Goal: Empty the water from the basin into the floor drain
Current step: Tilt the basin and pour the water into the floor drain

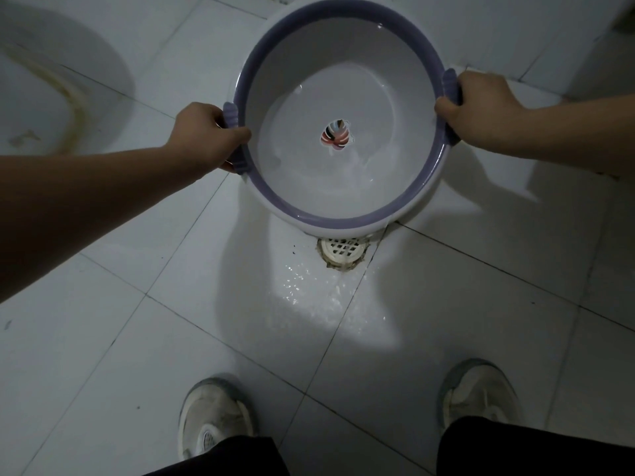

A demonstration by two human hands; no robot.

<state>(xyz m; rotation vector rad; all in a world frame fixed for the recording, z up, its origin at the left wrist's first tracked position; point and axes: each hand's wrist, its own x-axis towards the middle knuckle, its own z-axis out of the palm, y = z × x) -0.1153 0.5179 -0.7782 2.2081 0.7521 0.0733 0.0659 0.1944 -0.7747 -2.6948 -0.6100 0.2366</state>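
Note:
A round white basin [343,214] with a purple rim and a coloured leaf picture on its bottom is held above the tiled floor, tipped toward me. Shallow water lies pooled in its near side. My left hand [202,135] grips the purple handle on the left of the rim. My right hand [481,111] grips the handle on the right. The white grated floor drain [343,252] sits just under the basin's near edge, partly hidden by it. The tiles [309,290] right in front of the drain glisten wet.
My two feet in white sneakers [213,413] [477,393] stand apart on the tiles, well short of the drain. A white ceramic fixture with a stained edge [51,80] fills the upper left. A wall or white unit [601,46] rises at the upper right.

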